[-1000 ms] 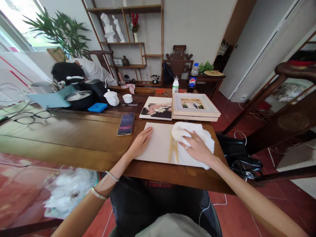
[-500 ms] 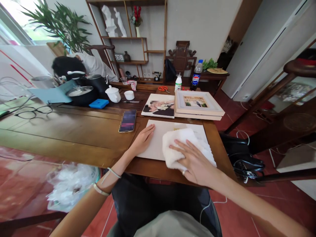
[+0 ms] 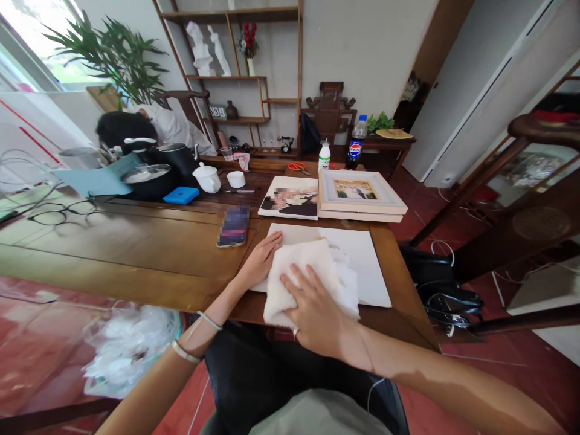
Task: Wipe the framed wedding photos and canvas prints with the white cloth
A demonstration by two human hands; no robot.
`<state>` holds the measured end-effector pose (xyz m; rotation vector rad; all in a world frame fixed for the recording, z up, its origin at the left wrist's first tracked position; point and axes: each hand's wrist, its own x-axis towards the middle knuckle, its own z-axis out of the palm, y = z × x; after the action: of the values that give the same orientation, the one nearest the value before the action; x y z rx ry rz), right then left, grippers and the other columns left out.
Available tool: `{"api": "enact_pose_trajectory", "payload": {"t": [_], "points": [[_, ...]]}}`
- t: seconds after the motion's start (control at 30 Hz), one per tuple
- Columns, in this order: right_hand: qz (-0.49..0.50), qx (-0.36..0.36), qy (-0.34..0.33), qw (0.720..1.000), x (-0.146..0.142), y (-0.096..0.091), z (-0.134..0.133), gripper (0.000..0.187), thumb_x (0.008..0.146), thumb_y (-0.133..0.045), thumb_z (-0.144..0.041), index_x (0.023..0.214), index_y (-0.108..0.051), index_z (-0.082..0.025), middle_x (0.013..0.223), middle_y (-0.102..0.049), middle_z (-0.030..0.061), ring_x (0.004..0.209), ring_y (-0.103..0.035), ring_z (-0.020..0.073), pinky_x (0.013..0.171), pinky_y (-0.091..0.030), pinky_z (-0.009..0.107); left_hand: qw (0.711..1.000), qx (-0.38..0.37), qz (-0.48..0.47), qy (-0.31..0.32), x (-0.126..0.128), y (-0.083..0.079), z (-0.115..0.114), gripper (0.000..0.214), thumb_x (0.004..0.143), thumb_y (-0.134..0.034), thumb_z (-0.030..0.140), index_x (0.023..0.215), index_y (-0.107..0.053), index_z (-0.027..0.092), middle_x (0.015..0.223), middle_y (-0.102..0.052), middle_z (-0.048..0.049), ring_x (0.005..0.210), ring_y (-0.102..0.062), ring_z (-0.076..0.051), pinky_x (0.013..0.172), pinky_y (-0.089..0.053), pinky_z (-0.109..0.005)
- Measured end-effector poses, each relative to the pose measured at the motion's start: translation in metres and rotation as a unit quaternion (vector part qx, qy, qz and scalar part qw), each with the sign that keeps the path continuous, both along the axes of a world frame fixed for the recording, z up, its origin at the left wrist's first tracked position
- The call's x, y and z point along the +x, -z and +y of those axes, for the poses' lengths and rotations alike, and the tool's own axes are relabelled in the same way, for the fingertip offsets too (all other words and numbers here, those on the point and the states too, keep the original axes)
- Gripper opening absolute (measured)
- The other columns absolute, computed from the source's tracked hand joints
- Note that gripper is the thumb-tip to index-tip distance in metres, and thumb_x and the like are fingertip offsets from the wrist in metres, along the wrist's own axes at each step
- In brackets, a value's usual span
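A white flat board (image 3: 367,266) lies on the wooden table (image 3: 136,248) in front of me. My right hand (image 3: 317,311) presses flat, fingers spread, on a white cloth (image 3: 303,266) that covers the board's near left part. My left hand (image 3: 260,260) rests flat on the board's left edge, fingers together and stretched out. A phone (image 3: 233,226) lies just left of it.
Behind the board lie an unframed photo print (image 3: 290,197) and a stacked white picture frame (image 3: 357,193). Further back stand a white glue bottle (image 3: 323,156), a cola bottle (image 3: 354,144), orange scissors (image 3: 296,166), a teapot (image 3: 207,179) and pots. A person (image 3: 136,124) bends at the far left. Black bag (image 3: 444,290) on the floor at right.
My right hand has slid the cloth from the board's right side across to its near left, toward my left hand. The left hand has stayed on the board's edge.
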<state>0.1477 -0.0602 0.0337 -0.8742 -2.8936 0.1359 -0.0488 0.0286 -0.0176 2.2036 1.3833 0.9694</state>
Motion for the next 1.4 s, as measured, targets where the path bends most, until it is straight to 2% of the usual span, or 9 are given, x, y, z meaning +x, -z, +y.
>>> {"api": "enact_pose_trajectory", "payload": {"t": [0.07, 0.3, 0.5, 0.6, 0.77, 0.93, 1.07, 1.2, 1.4], "points": [[0.003, -0.008, -0.002, 1.0, 0.0, -0.001, 0.0, 0.031, 0.079, -0.055, -0.026, 0.104, -0.071, -0.016, 0.145, -0.038, 0.0153, 0.137, -0.018, 0.0382, 0.11, -0.009, 0.055, 1.0, 0.002, -0.001, 0.003, 0.0, 0.001, 0.0, 0.049, 0.095, -0.028, 0.036, 0.129, -0.052, 0.009, 0.14, -0.046, -0.0132, 0.134, -0.038, -0.021, 0.113, -0.03, -0.04], [0.002, 0.026, 0.111, 0.993, -0.005, -0.004, 0.07, 0.041, 0.08, -0.051, -0.02, 0.119, -0.062, -0.012, 0.14, -0.044, 0.019, 0.134, -0.027, 0.0386, 0.107, -0.017, 0.058, 1.0, 0.005, -0.003, -0.001, 0.0, 0.002, 0.002, 0.048, 0.095, -0.029, 0.038, 0.128, -0.053, 0.013, 0.139, -0.049, -0.0113, 0.132, -0.04, -0.022, 0.112, -0.031, -0.042], [-0.002, -0.008, 0.023, 1.0, 0.006, -0.009, 0.017, 0.033, 0.08, -0.052, -0.026, 0.108, -0.068, -0.014, 0.139, -0.044, 0.0179, 0.132, -0.03, 0.036, 0.109, -0.013, 0.054, 1.0, 0.007, -0.005, 0.002, 0.0, 0.003, 0.001, 0.048, 0.096, -0.028, 0.036, 0.129, -0.052, 0.013, 0.139, -0.048, -0.0108, 0.133, -0.039, -0.021, 0.113, -0.029, -0.04], [0.036, -0.037, 0.061, 0.997, 0.022, -0.013, 0.01, 0.031, 0.082, -0.05, -0.026, 0.106, -0.068, -0.017, 0.128, -0.056, 0.0144, 0.124, -0.04, 0.0301, 0.107, -0.023, 0.048, 1.0, 0.01, 0.002, -0.002, -0.001, 0.006, 0.002, 0.047, 0.096, -0.029, 0.037, 0.129, -0.053, 0.014, 0.14, -0.048, -0.01, 0.134, -0.038, -0.021, 0.113, -0.028, -0.042], [0.09, -0.042, 0.165, 0.981, 0.019, -0.019, 0.072, 0.035, 0.093, -0.036, -0.032, 0.11, -0.063, -0.017, 0.109, -0.064, 0.0125, 0.108, -0.049, 0.029, 0.091, -0.037, 0.043, 1.0, 0.016, 0.005, -0.004, -0.001, 0.006, 0.003, 0.046, 0.095, -0.03, 0.036, 0.129, -0.053, 0.015, 0.139, -0.048, -0.0098, 0.133, -0.04, -0.021, 0.113, -0.029, -0.042], [0.076, -0.051, 0.177, 0.98, -0.033, -0.025, 0.135, 0.045, 0.096, -0.029, -0.042, 0.105, -0.064, -0.015, 0.109, -0.065, 0.0136, 0.108, -0.051, 0.0301, 0.09, -0.036, 0.04, 1.0, 0.019, 0.004, -0.006, -0.001, 0.005, 0.003, 0.045, 0.095, -0.031, 0.035, 0.125, -0.056, 0.012, 0.135, -0.052, -0.012, 0.131, -0.043, -0.023, 0.112, -0.031, -0.042], [0.069, -0.056, 0.171, 0.981, -0.057, -0.026, 0.153, 0.046, 0.094, -0.032, -0.045, 0.104, -0.065, -0.015, 0.109, -0.065, 0.0157, 0.106, -0.054, 0.0318, 0.086, -0.038, 0.039, 1.0, 0.023, -0.003, 0.0, -0.002, 0.005, 0.004, 0.044, 0.095, -0.03, 0.035, 0.125, -0.057, 0.015, 0.134, -0.053, -0.0105, 0.129, -0.044, -0.022, 0.111, -0.032, -0.042], [0.075, -0.051, 0.18, 0.979, -0.026, -0.024, 0.148, 0.046, 0.095, -0.031, -0.045, 0.099, -0.066, -0.015, 0.104, -0.067, 0.0143, 0.103, -0.056, 0.0304, 0.086, -0.039, 0.036, 1.0, 0.018, 0.003, -0.007, -0.002, 0.005, 0.004, 0.045, 0.095, -0.03, 0.036, 0.126, -0.056, 0.015, 0.136, -0.052, -0.0096, 0.131, -0.042, -0.021, 0.112, -0.03, -0.042], [0.091, -0.029, 0.246, 0.965, 0.077, -0.013, 0.117, 0.038, 0.095, -0.032, -0.037, 0.111, -0.06, -0.016, 0.109, -0.062, 0.0128, 0.107, -0.052, 0.0295, 0.091, -0.038, 0.038, 1.0, 0.015, 0.004, -0.012, 0.0, 0.004, 0.002, 0.047, 0.095, -0.029, 0.037, 0.127, -0.055, 0.013, 0.137, -0.05, -0.0108, 0.131, -0.042, -0.021, 0.113, -0.03, -0.042]]}}
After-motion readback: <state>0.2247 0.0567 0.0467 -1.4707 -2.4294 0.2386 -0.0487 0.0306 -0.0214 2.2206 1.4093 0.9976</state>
